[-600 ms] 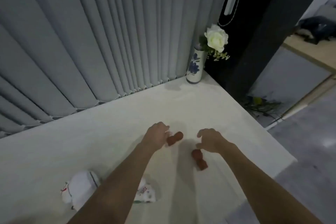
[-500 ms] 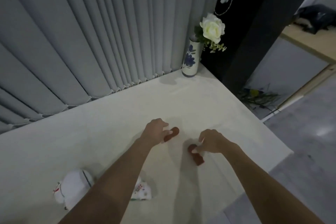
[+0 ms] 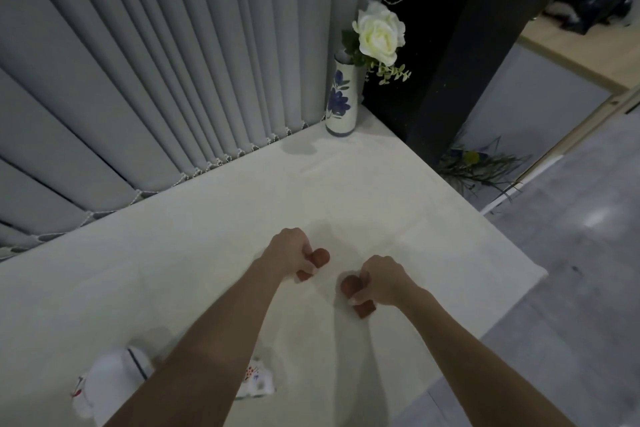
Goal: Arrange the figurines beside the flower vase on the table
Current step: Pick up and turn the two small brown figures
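i see both hands over the near middle of the white table [image 3: 194, 274]. my left hand [image 3: 289, 250] is curled around a small reddish-brown figurine [image 3: 317, 262], fingers closed on its middle, with the rounded end poking out to the right and the other end showing below the hand. my right hand [image 3: 382, 279] is closed the same way on a second reddish-brown figurine [image 3: 353, 291], whose rounded top sticks out to the left while its base shows beneath the thumb, close to the tabletop. i cannot tell whether either figurine is touching the table. the two figurines sit near each other, apart by a small gap.

the flower vase [image 3: 341, 102], white with a blue floral print and holding a white rose [image 3: 379, 33], stands upright at the far right corner of the table, against the grey blinds [image 3: 156, 62], well apart from both hands.

at the near left, partly hidden under my left forearm, lies a white figurine [image 3: 107, 383] with small coloured markings.
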The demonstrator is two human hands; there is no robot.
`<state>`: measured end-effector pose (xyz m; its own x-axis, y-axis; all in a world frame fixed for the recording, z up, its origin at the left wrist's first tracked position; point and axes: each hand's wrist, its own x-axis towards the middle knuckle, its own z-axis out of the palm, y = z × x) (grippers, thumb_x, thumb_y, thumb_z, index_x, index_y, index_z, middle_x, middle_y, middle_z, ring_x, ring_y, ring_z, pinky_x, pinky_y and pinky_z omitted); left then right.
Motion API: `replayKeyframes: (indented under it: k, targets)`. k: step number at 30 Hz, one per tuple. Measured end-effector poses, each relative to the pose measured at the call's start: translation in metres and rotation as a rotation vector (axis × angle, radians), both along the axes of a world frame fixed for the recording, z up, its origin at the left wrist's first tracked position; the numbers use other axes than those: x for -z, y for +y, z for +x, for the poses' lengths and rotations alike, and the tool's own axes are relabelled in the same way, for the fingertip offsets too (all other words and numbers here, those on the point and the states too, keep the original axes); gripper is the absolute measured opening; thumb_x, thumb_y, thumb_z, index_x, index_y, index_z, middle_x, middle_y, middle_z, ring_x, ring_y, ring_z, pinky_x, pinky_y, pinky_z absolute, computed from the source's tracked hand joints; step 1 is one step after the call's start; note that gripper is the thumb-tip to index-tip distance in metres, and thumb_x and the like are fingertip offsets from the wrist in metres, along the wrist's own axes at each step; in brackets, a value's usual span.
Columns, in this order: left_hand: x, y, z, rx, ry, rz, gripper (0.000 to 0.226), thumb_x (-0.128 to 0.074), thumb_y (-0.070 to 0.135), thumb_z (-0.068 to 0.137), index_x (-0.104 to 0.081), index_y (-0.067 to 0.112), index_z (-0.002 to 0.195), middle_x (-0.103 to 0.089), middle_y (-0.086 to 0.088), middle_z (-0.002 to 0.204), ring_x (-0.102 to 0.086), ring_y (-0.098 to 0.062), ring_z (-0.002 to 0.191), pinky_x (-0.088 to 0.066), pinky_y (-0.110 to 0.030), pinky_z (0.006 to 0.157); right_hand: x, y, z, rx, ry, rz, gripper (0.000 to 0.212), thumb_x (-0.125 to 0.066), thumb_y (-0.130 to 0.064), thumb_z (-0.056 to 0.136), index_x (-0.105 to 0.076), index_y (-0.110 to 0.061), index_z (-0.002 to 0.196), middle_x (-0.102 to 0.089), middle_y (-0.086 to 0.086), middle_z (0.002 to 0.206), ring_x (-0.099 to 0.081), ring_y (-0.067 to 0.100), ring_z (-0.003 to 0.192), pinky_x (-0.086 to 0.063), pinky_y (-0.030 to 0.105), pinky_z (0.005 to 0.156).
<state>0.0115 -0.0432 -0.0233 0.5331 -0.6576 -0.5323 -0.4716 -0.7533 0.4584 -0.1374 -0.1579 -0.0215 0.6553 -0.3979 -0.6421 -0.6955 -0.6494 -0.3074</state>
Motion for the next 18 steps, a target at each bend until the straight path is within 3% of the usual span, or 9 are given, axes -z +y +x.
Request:
replayKeyframes:
  k: [3,6,9,13,15,18]
  targets:
    - [0.002,-0.003,-0.004,0.038,-0.052,0.045,0.029,-0.081,0.018,0.065,-0.073,0.006,0.09,-0.075,-0.011,0.097,-0.069,-0.025,0.09,-0.05,-0.028,0.07,0.006,0.011,0.002,-0.007,-0.005,-0.059,0.036,-0.075,-0.033,0.071,-0.064,-0.006,0.092,-0.059,0.006,0.083,-0.05,0.018,0.074,-0.033,0.02,0.05]
    - [0.003,-0.003,-0.01,0.038,-0.097,0.061,0.025,-0.077,0.015,0.067,-0.072,0.002,0.087,-0.074,-0.015,0.094,-0.069,-0.028,0.087,-0.056,-0.034,0.076,0.01,0.021,0.004,-0.013,-0.05,-0.108,0.019,-0.065,-0.024,0.076,-0.051,-0.011,0.077,-0.056,0.006,0.08,-0.05,0.02,0.071,-0.033,0.021,0.048]
    - [0.007,0.003,-0.018,-0.107,-0.051,-0.107,0.018,-0.075,0.015,0.069,-0.067,0.004,0.081,-0.075,-0.013,0.086,-0.068,-0.025,0.077,-0.053,-0.032,0.071,0.006,0.016,0.003,0.143,-0.184,-0.116,0.021,-0.062,-0.022,0.076,-0.045,-0.014,0.066,-0.053,0.001,0.066,-0.051,0.02,0.063,-0.03,0.019,0.043]
    - [0.015,0.01,-0.04,-0.43,0.114,-0.405,0.026,-0.078,0.009,0.07,-0.054,0.019,0.07,-0.071,-0.003,0.071,-0.066,-0.014,0.062,-0.055,-0.031,0.069,0.0,-0.003,-0.004,0.449,-0.439,-0.115,0.014,-0.067,-0.02,0.076,-0.055,-0.013,0.078,-0.058,0.001,0.069,-0.054,0.022,0.066,-0.035,0.023,0.055]
    - [0.02,0.009,-0.053,-0.532,0.162,-0.517,0.033,-0.078,0.006,0.07,-0.052,0.027,0.068,-0.067,0.007,0.068,-0.065,-0.005,0.063,-0.055,-0.025,0.07,0.002,-0.008,-0.006,0.531,-0.526,-0.1,0.017,-0.069,-0.017,0.076,-0.059,-0.011,0.089,-0.063,0.005,0.075,-0.058,0.025,0.072,-0.039,0.025,0.059]
    - [0.026,0.004,-0.07,-0.617,0.165,-0.636,0.034,-0.076,0.002,0.071,-0.054,0.028,0.071,-0.063,0.017,0.071,-0.061,0.012,0.066,-0.049,-0.003,0.064,0.009,-0.008,-0.008,0.604,-0.614,-0.03,0.023,-0.072,-0.012,0.077,-0.06,-0.01,0.097,-0.07,0.009,0.09,-0.066,0.027,0.086,-0.055,0.038,0.078]
